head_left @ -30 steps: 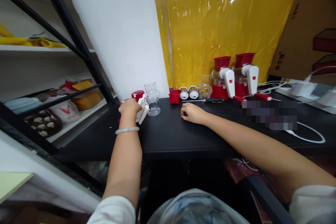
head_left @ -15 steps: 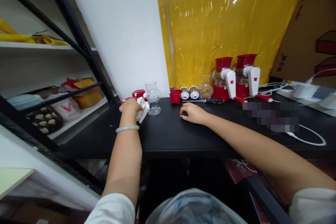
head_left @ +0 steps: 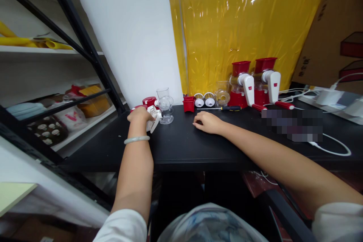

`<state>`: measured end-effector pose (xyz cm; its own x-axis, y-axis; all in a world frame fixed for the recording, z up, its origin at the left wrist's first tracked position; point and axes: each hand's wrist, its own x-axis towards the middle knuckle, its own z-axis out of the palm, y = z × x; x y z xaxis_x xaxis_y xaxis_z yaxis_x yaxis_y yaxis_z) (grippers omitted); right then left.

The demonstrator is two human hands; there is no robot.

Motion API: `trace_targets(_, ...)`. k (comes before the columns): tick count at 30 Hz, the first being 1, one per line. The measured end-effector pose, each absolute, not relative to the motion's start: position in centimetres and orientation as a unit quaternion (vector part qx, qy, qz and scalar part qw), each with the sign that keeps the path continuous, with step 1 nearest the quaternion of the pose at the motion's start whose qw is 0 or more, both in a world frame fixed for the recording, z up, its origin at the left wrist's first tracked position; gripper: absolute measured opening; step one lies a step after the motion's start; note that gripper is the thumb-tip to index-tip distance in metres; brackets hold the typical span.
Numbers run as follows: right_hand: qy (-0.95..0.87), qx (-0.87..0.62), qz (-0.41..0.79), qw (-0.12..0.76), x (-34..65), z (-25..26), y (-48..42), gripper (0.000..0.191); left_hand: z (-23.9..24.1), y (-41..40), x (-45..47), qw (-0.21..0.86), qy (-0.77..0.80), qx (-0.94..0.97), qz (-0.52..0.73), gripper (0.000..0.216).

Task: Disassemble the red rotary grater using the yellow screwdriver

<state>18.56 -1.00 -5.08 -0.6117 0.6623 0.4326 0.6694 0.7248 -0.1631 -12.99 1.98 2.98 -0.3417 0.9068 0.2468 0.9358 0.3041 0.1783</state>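
Observation:
My left hand reaches among loose grinder parts at the left end of the black table. Its fingers are mostly hidden behind the back of the hand, so their grip does not show. Against its thumb side are white crank handles. Behind it lie a round red part and another red piece. Clear plastic housings stand just to the right. My right hand rests on the table, loosely curled with a gap between thumb and fingers, holding nothing. A red hopper sits behind it.
Two metal drums, another clear housing and a screwdriver lie along the back. Two assembled red-and-white rotary graters stand right of them. White cables and a power strip lie far right. A shelf rack stands left.
The view has shifted very slightly. Both hands and the parts stay where they were.

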Motion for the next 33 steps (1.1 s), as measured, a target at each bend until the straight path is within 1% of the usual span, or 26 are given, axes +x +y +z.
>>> trace_targets(3,-0.893,-0.370,-0.010,0.257,18.6,-5.1,-0.9,0.017,3.6,1.2,-12.5,0.047,-0.832,-0.541,-0.115,0.065)
trace_targets(5,-0.879,-0.377,-0.019,0.291,18.9,-4.9,-0.6,0.017,4.1,0.5,-12.3,0.045,-0.835,-0.535,-0.119,0.065)
trace_targets(9,-0.784,-0.450,-0.066,0.421,20.5,-3.9,1.1,0.021,5.2,-0.9,-11.9,0.046,-0.850,-0.504,-0.148,0.067)
trace_targets(11,-0.682,-0.532,-0.085,0.494,21.7,-3.3,2.5,0.034,5.6,-1.4,-11.5,0.056,-0.853,-0.490,-0.172,0.071)
trace_targets(13,-0.572,-0.617,-0.074,0.535,22.8,-2.9,4.3,0.055,5.8,-1.6,-10.8,0.077,-0.839,-0.500,-0.199,0.071)
trace_targets(15,-0.485,-0.686,-0.034,0.541,23.6,-2.9,5.9,0.076,5.6,-1.5,-9.9,0.110,-0.802,-0.539,-0.234,0.064)
trace_targets(17,-0.428,-0.728,0.016,0.535,24.0,-3.3,7.2,0.087,5.1,-1.2,-8.8,0.148,-0.741,-0.594,-0.274,0.051)
trace_targets(19,-0.401,-0.747,0.058,0.528,24.1,-3.8,8.0,0.089,4.5,-0.7,-7.8,0.177,-0.676,-0.645,-0.308,0.040)
trace_targets(21,-0.402,-0.750,0.071,0.521,24.1,-4.3,8.4,0.088,3.8,-0.2,-6.9,0.188,-0.625,-0.687,-0.319,0.036)
trace_targets(27,-0.422,-0.751,0.078,0.501,24.6,-3.9,8.4,0.072,2.6,0.4,-5.2,0.184,-0.552,-0.752,-0.309,0.031)
trace_targets(30,-0.442,-0.735,0.060,0.511,24.8,-3.2,8.2,0.071,2.5,0.4,-5.0,0.176,-0.542,-0.763,-0.306,0.031)
trace_targets(33,-0.457,-0.708,0.016,0.538,24.8,-2.3,7.7,0.072,2.4,0.4,-5.1,0.165,-0.533,-0.769,-0.311,0.030)
